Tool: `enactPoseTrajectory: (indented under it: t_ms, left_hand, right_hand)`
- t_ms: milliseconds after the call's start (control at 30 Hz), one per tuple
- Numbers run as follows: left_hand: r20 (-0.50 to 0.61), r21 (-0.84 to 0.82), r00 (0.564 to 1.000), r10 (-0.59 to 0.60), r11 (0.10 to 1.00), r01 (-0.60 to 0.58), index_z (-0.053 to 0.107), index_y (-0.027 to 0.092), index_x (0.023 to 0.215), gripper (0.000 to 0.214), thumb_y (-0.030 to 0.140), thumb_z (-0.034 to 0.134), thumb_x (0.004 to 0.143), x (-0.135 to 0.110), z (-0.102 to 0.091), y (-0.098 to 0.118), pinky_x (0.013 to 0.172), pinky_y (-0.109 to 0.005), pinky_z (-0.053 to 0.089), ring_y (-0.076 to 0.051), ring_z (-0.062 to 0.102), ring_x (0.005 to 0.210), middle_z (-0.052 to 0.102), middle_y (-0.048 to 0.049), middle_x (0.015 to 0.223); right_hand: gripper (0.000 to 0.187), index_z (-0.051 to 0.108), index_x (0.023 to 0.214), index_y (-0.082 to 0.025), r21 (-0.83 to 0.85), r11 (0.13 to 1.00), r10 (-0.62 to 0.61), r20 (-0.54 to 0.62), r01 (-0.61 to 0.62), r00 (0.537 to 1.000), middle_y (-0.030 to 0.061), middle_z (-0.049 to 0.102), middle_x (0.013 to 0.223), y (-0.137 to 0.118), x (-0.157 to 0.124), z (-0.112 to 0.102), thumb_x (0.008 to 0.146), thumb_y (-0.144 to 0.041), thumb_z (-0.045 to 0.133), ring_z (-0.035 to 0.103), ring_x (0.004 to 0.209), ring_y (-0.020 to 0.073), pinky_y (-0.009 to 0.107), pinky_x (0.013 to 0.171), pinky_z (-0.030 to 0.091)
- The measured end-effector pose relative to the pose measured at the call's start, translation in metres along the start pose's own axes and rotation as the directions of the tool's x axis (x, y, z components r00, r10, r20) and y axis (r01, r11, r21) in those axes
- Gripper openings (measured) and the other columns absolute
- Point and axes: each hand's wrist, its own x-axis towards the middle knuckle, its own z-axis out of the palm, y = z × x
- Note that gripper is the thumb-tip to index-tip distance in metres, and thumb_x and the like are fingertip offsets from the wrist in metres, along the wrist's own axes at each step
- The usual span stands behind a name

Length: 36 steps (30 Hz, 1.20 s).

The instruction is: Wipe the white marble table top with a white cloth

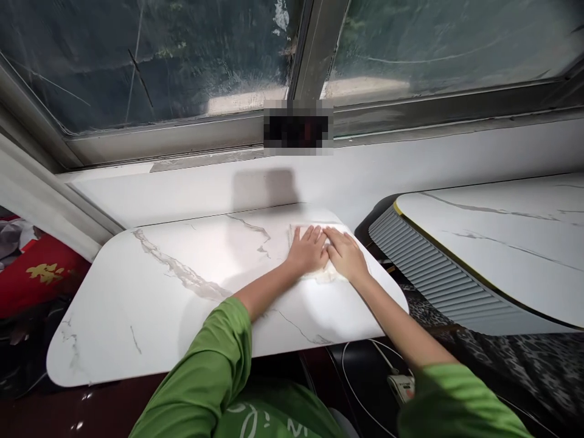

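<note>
Probably wiping, my left hand (309, 250) and right hand (347, 254) lie flat on cloth (325, 275) near the tabletop's (150, 304) right end, needing even pressure next.

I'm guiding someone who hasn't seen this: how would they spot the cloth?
Under the window, find the white tabletop on the left. Toward its right end, the left hand and right hand lie on a pale cloth. Its soft, uneven edges and creamy tint set it apart from the grey-veined surface around it.
</note>
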Motion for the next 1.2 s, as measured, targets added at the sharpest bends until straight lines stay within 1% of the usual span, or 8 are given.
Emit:
enactPoseTrajectory:
  t_ms: [200,367,533,733,833,933,1067,1200]
  left_hand:
    - [-0.064,-0.010,0.991,0.116,0.993,-0.117,0.035,0.003,0.142,0.056,0.031,0.034,0.093,-0.092,-0.015,0.023,0.114,-0.057,0.015,-0.030,0.025,0.141,0.032,-0.0166,0.150]
    - [0.004,0.029,0.997,0.078,0.997,-0.078,0.031,0.000,0.143,0.058,0.031,0.030,0.095,-0.131,-0.028,0.027,0.113,-0.057,0.015,-0.032,0.020,0.142,0.028,-0.0193,0.151]
    - [0.097,0.076,0.995,0.011,0.997,-0.019,0.029,-0.002,0.143,0.059,0.030,0.031,0.094,-0.115,-0.032,0.010,0.112,-0.055,0.019,-0.034,0.023,0.141,0.027,-0.0203,0.151]
    - [0.094,0.055,0.995,0.026,0.998,-0.031,0.029,0.001,0.144,0.057,0.025,0.033,0.093,-0.058,-0.031,-0.054,0.116,-0.044,0.014,-0.028,0.023,0.141,0.029,-0.0172,0.151]
    - [0.072,0.049,0.996,-0.054,0.998,0.051,0.029,0.004,0.145,0.055,0.025,0.029,0.095,-0.033,-0.030,-0.085,0.117,-0.042,0.013,-0.026,0.022,0.142,0.029,-0.0146,0.152]
    - [0.039,0.057,0.989,-0.141,0.989,0.139,0.029,0.005,0.145,0.053,0.025,0.026,0.096,-0.021,-0.027,-0.101,0.117,-0.043,0.012,-0.026,0.021,0.142,0.027,-0.0129,0.153]
    - [-0.004,0.048,0.983,-0.185,0.982,0.185,0.028,0.006,0.146,0.053,0.027,0.025,0.097,-0.033,-0.022,-0.099,0.117,-0.046,0.012,-0.026,0.021,0.142,0.026,-0.0115,0.153]
    - [-0.033,0.046,0.984,-0.173,0.984,0.174,0.030,0.006,0.145,0.053,0.028,0.025,0.097,-0.070,-0.025,-0.084,0.116,-0.048,0.014,-0.027,0.021,0.142,0.027,-0.0132,0.153]
  right_hand:
    - [0.057,0.034,0.145,-0.015,-0.051,0.996,-0.070,-0.007,0.069,0.998,0.0115,0.050,0.140,-0.060,-0.084,-0.024,0.088,-0.017,0.030,0.040,0.134,0.0239,0.051,0.111,0.033]
    - [0.053,0.041,0.140,-0.008,-0.052,0.991,-0.119,0.046,0.121,0.992,0.0142,0.047,0.142,-0.092,-0.102,-0.033,0.088,-0.015,0.031,0.038,0.136,0.0228,0.048,0.113,0.030]
    - [0.051,0.047,0.134,-0.009,-0.010,0.991,-0.133,0.047,0.134,0.990,0.0137,0.053,0.137,-0.090,-0.072,-0.014,0.086,-0.014,0.032,0.042,0.132,0.0229,0.047,0.112,0.032]
    - [0.051,0.050,0.132,-0.007,-0.001,1.000,-0.007,0.075,0.007,0.997,0.0151,0.054,0.136,-0.087,0.005,0.026,0.085,-0.018,0.030,0.044,0.131,0.0252,0.048,0.110,0.031]
    - [0.051,0.052,0.131,-0.010,0.060,0.998,0.010,0.095,-0.015,0.995,0.0134,0.054,0.136,-0.088,0.048,0.041,0.083,-0.017,0.032,0.044,0.131,0.0243,0.046,0.110,0.030]
    - [0.051,0.054,0.129,-0.013,0.119,0.993,0.009,0.088,-0.019,0.996,0.0111,0.055,0.135,-0.090,0.076,0.047,0.081,-0.016,0.035,0.045,0.130,0.0226,0.044,0.111,0.030]
    - [0.051,0.055,0.129,-0.012,0.149,0.989,-0.016,0.101,0.001,0.995,0.0109,0.053,0.138,-0.095,0.074,0.046,0.082,-0.017,0.034,0.043,0.132,0.0208,0.042,0.112,0.029]
    - [0.053,0.052,0.132,-0.009,0.120,0.992,-0.061,0.115,0.047,0.991,0.0122,0.051,0.139,-0.108,0.037,0.040,0.084,-0.017,0.032,0.042,0.133,0.0211,0.043,0.113,0.029]
